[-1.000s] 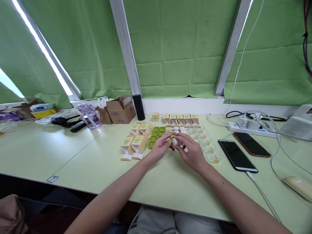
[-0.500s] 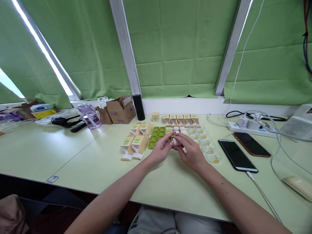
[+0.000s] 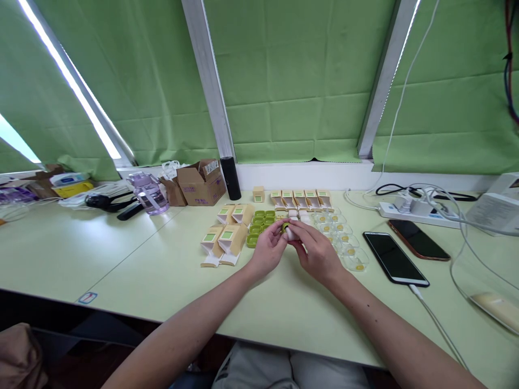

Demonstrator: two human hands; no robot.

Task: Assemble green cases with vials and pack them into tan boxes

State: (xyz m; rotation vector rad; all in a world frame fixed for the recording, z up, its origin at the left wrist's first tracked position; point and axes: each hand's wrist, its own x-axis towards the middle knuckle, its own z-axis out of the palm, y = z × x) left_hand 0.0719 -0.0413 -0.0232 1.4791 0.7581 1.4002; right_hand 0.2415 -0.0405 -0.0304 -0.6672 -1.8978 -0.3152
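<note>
Near the middle of the table my two hands meet. The fingers of my left hand (image 3: pixel 267 249) are closed on a small green piece (image 3: pixel 285 227). My right hand (image 3: pixel 318 251) pinches a small white piece (image 3: pixel 291 234) against it. Just left of my hands stand several green square trays (image 3: pixel 254 229). Beyond them lie open cream boxes in a row (image 3: pixel 300 200), and more open cream boxes (image 3: pixel 232 239) are further left. Clear plastic shells with yellow spots (image 3: pixel 349 250) lie to the right. Several white pieces (image 3: pixel 303 216) sit behind my fingers, partly hidden.
One closed small box (image 3: pixel 258 194) and a black cylinder (image 3: pixel 230 179) stand near the wall. A cardboard box (image 3: pixel 201 183) and purple bottle (image 3: pixel 149 193) are left. Two phones (image 3: pixel 395 258) (image 3: pixel 419 240), a power strip (image 3: pixel 419 213), cables and a mouse (image 3: pixel 497 309) are right.
My left hand has shifted slightly, and more of the green piece shows between my fingers. The white piece stays in my right fingers. Everything else lies as before.
</note>
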